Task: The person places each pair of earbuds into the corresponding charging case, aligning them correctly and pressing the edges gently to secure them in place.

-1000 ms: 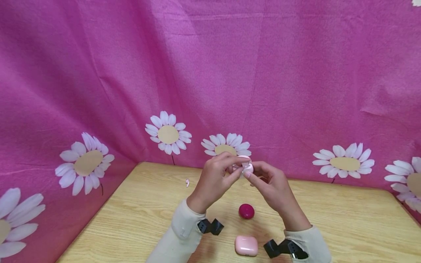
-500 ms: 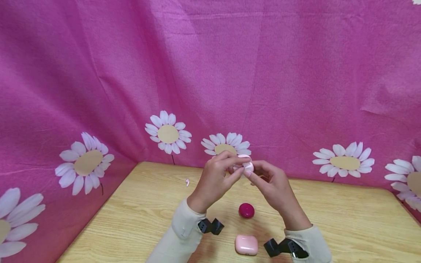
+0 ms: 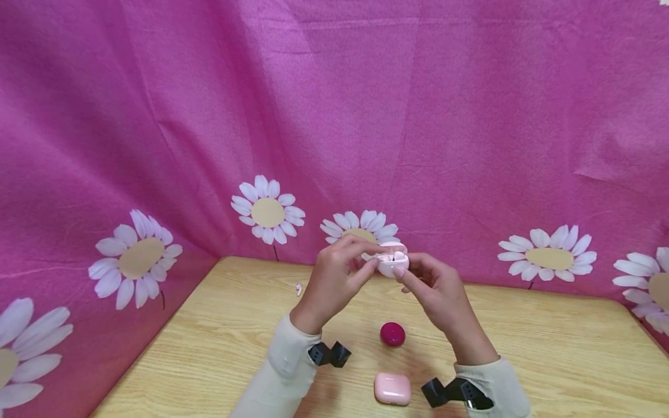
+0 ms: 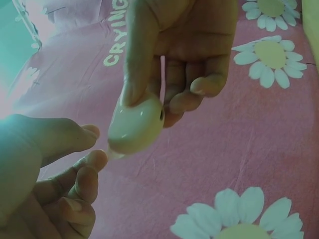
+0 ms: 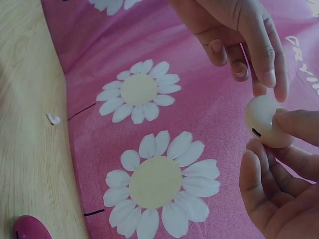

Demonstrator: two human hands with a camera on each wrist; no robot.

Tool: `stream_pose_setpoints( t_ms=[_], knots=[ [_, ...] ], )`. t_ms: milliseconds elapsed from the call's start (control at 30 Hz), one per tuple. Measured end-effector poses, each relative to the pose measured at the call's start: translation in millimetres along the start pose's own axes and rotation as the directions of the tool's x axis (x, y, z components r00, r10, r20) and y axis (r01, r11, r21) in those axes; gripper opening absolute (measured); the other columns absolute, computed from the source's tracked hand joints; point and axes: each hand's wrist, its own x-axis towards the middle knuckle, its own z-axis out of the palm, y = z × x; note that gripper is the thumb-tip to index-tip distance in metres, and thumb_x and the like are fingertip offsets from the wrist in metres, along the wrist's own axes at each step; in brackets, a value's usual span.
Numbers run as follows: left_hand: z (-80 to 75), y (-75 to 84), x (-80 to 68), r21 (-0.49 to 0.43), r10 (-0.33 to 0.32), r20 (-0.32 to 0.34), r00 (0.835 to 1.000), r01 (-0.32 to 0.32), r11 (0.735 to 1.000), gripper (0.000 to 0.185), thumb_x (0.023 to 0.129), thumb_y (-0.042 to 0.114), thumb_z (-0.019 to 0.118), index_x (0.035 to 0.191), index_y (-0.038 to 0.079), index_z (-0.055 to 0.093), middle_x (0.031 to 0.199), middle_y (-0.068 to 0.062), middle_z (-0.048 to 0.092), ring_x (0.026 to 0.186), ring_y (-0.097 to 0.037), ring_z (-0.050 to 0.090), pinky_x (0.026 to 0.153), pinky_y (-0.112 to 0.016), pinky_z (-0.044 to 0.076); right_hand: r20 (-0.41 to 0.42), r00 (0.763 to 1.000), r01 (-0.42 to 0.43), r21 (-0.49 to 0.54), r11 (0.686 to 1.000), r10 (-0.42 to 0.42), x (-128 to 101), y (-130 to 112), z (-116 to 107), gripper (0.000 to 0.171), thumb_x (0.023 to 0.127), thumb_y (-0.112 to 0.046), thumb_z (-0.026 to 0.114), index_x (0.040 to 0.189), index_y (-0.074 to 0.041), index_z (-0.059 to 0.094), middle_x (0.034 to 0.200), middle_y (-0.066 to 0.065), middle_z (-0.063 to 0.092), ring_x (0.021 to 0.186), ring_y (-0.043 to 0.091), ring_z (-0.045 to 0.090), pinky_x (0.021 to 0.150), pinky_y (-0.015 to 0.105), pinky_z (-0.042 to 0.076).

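Observation:
My right hand point(image 3: 436, 296) holds a small pale pink earbud case point(image 3: 393, 268) between thumb and fingers, raised above the table. Its lid is up, and a white earbud point(image 3: 399, 255) shows inside. In the left wrist view the rounded back of the case point(image 4: 135, 124) faces the camera, under the right thumb. My left hand point(image 3: 334, 276) is at the left side of the case, its thumb and forefinger apart with nothing seen between them. Whether a left fingertip touches the lid is hard to tell. Another earbud point(image 3: 298, 289) lies on the table, left of my left hand.
A dark magenta round case point(image 3: 392, 334) rests on the wooden table point(image 3: 209, 360) below my hands. Closer to me lies a closed pink case point(image 3: 392, 389). A magenta cloth point(image 3: 444, 128) with printed daisies hangs behind and to the left.
My left hand has drawn back a little to the left from the case. The case has turned and shifted slightly right, so its inside and an earbud show more clearly.

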Motion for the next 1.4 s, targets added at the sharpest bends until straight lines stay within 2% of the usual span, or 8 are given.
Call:
stream_pose_setpoints(
  t_ms=[133,367,600,733,933,1100,1233,1400],
  knots=[
    [-4.2,-2.8,0.8,0.006,-0.025,0.009,1.000,0.025,1.000,0.017,0.087,0.009,0.071,0.104,0.010,0.074,0.097,-0.002,0.066,0.071,-0.012,0.055,0.058,-0.026,0.048,-0.011,1.000,-0.019,-0.003,1.000,0.019,0,0,-1,0.020,0.090,-0.003,0.065,0.108,0.006,0.065,0.088,0.016,0.065,0.073,0.010,0.063,0.063,0.030,0.056],
    [-11.9,-5.7,1.2,0.044,-0.073,0.054,0.996,0.070,0.997,0.020,0.087,0.008,0.071,0.106,0.012,0.073,0.100,0.004,0.067,0.073,-0.005,0.054,0.061,-0.025,0.050,-0.025,0.998,-0.057,-0.013,0.998,0.056,0,0,-4,0.022,0.091,-0.006,0.066,0.109,0.006,0.064,0.090,0.017,0.065,0.074,0.012,0.063,0.065,0.028,0.056],
    [-22.4,-8.9,2.2,0.088,-0.119,0.087,0.989,0.111,0.990,0.017,0.088,0.011,0.071,0.104,0.013,0.073,0.093,0.004,0.067,0.071,-0.006,0.056,0.059,-0.021,0.049,-0.030,0.997,-0.076,-0.036,0.996,0.075,0,2,-6,0.023,0.091,-0.009,0.066,0.110,0.005,0.064,0.091,0.017,0.065,0.074,0.011,0.063,0.065,0.028,0.056],
    [-27.3,-13.0,1.3,0.110,-0.152,0.109,0.982,0.140,0.984,0.017,0.087,0.012,0.071,0.104,0.013,0.073,0.089,0.006,0.066,0.071,-0.006,0.057,0.058,-0.023,0.049,-0.033,0.997,-0.071,-0.031,0.997,0.070,0,2,-7,0.023,0.091,-0.009,0.066,0.110,0.005,0.064,0.090,0.013,0.065,0.074,0.011,0.063,0.065,0.030,0.056],
    [-32.1,-24.9,-1.5,0.106,-0.198,0.195,0.960,0.180,0.978,0.017,0.087,0.011,0.071,0.104,0.012,0.073,0.087,0.006,0.066,0.075,-0.007,0.058,0.067,-0.029,0.053,-0.034,0.997,-0.074,-0.019,0.997,0.073,0,1,-6,0.023,0.091,-0.009,0.066,0.110,0.005,0.064,0.091,0.009,0.066,0.075,0.011,0.063,0.065,0.032,0.056],
    [-34.8,-33.9,-3.5,0.115,-0.239,0.254,0.937,0.216,0.970,0.025,0.088,0.010,0.070,0.113,0.011,0.069,0.088,0.003,0.067,0.078,-0.010,0.060,0.072,-0.033,0.054,-0.032,0.997,-0.074,-0.027,0.997,0.073,0,1,-7,0.024,0.091,-0.010,0.066,0.110,0.005,0.064,0.091,0.009,0.066,0.075,0.011,0.063,0.065,0.029,0.056],
    [-35.7,-42.9,-5.2,0.180,-0.298,0.253,0.920,0.258,0.949,0.034,0.087,0.011,0.072,0.121,0.013,0.066,0.087,0.003,0.066,0.077,-0.011,0.060,0.068,-0.029,0.053,-0.033,0.997,-0.071,-0.029,0.997,0.070,0,1,-6,0.023,0.091,-0.009,0.066,0.109,0.005,0.064,0.091,0.011,0.066,0.075,0.010,0.063,0.064,0.030,0.056],
    [-36.9,-56.8,-8.9,0.281,-0.393,0.231,0.890,0.325,0.903,0.035,0.087,0.017,0.073,0.121,0.016,0.066,0.086,0.003,0.066,0.076,-0.012,0.060,0.065,-0.027,0.050,-0.033,0.997,-0.071,-0.036,0.997,0.070,0,2,-5,0.023,0.091,-0.009,0.066,0.109,0.005,0.064,0.090,0.012,0.066,0.074,0.010,0.063,0.064,0.029,0.055]
  ],
)
